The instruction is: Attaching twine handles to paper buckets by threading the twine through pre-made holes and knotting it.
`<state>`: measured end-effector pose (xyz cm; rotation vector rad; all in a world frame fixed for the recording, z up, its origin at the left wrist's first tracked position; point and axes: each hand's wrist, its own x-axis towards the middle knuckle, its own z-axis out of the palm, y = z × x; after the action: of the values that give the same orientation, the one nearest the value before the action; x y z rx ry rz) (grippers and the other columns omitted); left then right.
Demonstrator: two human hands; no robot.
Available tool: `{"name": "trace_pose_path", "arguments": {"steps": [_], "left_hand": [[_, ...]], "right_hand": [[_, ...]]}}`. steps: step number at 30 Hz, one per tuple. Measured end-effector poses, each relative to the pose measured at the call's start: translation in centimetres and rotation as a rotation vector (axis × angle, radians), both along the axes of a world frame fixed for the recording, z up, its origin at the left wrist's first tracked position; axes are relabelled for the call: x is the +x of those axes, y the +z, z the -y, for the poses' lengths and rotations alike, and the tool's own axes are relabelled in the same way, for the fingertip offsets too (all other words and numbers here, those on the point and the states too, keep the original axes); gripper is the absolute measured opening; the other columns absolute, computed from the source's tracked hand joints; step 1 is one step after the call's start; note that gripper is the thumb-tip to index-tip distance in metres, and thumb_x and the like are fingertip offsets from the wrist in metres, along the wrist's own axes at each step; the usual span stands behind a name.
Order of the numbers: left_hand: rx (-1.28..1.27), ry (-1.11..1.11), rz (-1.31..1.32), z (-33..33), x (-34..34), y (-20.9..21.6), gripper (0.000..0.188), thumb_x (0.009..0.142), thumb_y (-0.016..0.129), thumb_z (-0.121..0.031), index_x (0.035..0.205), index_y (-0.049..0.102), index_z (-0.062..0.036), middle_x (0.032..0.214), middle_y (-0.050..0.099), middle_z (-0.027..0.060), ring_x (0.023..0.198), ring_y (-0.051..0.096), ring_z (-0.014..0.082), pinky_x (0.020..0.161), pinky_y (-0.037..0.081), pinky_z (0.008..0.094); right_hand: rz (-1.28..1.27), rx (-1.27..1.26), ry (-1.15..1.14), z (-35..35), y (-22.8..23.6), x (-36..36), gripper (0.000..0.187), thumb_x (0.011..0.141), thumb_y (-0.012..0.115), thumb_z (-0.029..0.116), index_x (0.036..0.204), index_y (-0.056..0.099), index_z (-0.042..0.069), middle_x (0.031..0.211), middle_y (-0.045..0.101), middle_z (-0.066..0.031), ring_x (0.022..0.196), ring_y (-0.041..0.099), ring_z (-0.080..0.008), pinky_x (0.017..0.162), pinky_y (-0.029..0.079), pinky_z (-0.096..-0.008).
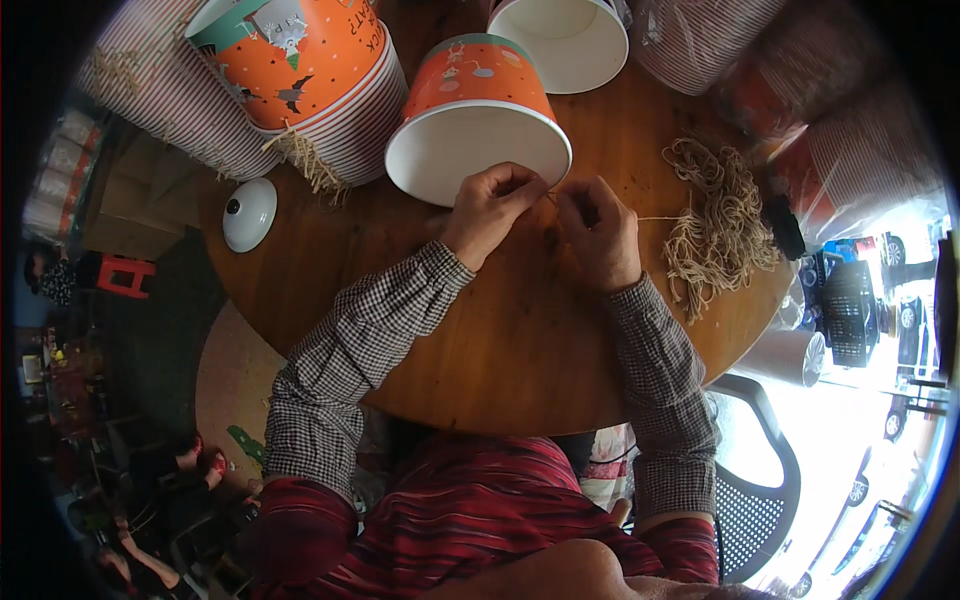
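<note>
Round wooden tabletop (520,340); stack of nested orange paper buckets (310,70), upper left; white dome-shaped object (248,213) near left edge; 1 white-lined bucket (565,40), top; black mesh chair (760,480), lower right.

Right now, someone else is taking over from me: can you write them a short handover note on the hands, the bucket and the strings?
Left hand: pinched on a thin string at the rim of the tipped orange paper bucket.
Right hand: pinching the same string, which runs right to the loose pile of strings.
Done: a stack of orange buckets at upper left shows string tassels.
Left: the bucket in hand, a white-lined bucket behind it, and most of the pile.
</note>
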<state>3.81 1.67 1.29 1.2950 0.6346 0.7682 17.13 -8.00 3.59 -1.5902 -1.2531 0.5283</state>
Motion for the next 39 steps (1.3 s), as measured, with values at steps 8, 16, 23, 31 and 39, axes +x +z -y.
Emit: {"name": "trace_pose_path", "arguments": {"steps": [8, 16, 23, 31, 39], "left_hand": [[0.105, 0.043, -0.042, 0.3, 0.2, 0.0, 0.009, 0.087, 0.063, -0.007, 0.092, 0.063, 0.0002, 0.081, 0.061, -0.0003, 0.071, 0.053, 0.0046, 0.064, 0.044, 0.0189], [0.115, -0.026, -0.037, 0.0, 0.1, -0.5, 0.014, 0.086, 0.065, -0.011, 0.090, 0.064, 0.0022, 0.080, 0.065, 0.0025, 0.073, 0.057, 0.0057, 0.065, 0.046, 0.0202], [0.181, -0.032, -0.008, 0.2, 0.1, -0.3, 0.015, 0.087, 0.064, -0.012, 0.089, 0.066, 0.0027, 0.079, 0.066, 0.0020, 0.071, 0.056, 0.0054, 0.064, 0.046, 0.0207], [0.238, -0.100, -0.044, -0.1, -0.3, -0.1, 0.015, 0.086, 0.066, -0.013, 0.088, 0.067, 0.0016, 0.078, 0.066, 0.0022, 0.072, 0.058, 0.0064, 0.065, 0.048, 0.0215], [-0.151, -0.303, 0.020, -0.3, -0.6, 1.1, 0.015, 0.089, 0.061, -0.017, 0.092, 0.064, -0.0030, 0.078, 0.059, -0.0026, 0.063, 0.048, 0.0056, 0.059, 0.041, 0.0205]], "right_hand": [[0.084, 0.026, 0.046, 0.0, -0.2, 0.0, 0.013, 0.086, 0.062, 0.012, 0.093, 0.059, 0.002, 0.077, 0.066, -0.0133, 0.071, 0.068, -0.0226, 0.063, 0.052, -0.0314], [0.031, -0.002, 0.027, -0.1, -0.2, 0.2, 0.012, 0.087, 0.061, 0.010, 0.094, 0.059, 0.001, 0.080, 0.066, -0.0135, 0.073, 0.068, -0.0222, 0.064, 0.052, -0.0308], [0.008, 0.015, 0.023, -0.1, -0.3, 0.2, 0.011, 0.087, 0.060, 0.009, 0.094, 0.058, 0.001, 0.080, 0.067, -0.0124, 0.073, 0.068, -0.0208, 0.065, 0.052, -0.0300], [0.023, -0.013, 0.019, -0.1, -0.3, 0.4, 0.011, 0.087, 0.059, 0.009, 0.095, 0.058, 0.001, 0.080, 0.067, -0.0130, 0.074, 0.068, -0.0200, 0.065, 0.052, -0.0300], [-0.175, -0.007, 0.128, -0.3, -0.9, 0.8, 0.008, 0.091, 0.055, 0.008, 0.095, 0.055, 0.001, 0.076, 0.063, -0.0088, 0.066, 0.063, -0.0147, 0.058, 0.050, -0.0275]]}}
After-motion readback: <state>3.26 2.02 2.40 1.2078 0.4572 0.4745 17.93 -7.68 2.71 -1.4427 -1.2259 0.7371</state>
